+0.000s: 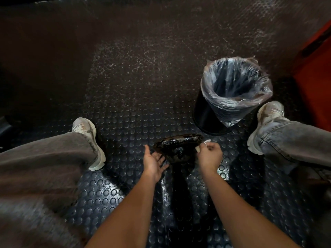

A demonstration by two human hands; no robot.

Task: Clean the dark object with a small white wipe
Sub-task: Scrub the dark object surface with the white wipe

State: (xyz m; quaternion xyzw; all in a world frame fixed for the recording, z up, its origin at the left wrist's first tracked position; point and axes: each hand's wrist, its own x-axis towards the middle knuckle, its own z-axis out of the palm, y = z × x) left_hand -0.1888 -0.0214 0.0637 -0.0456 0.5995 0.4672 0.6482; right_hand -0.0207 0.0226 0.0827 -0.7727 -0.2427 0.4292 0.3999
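Note:
A dark, glossy, rounded object [179, 147] with a paler grimy top edge is held up above the studded floor between my knees. My left hand [154, 162] supports its left underside with the palm up and the fingers spread and fairly straight. At the object's right edge, my right hand [209, 154] has its fingers curled round a small white wipe [203, 144], which peeks out above and beside the fingers and touches the object.
A black waste bin [231, 97] lined with a clear plastic bag stands on the floor just beyond the object, to the right. My legs in grey jeans and pale shoes [89, 140] [265, 122] flank the hands. An orange surface [315, 83] rises at far right.

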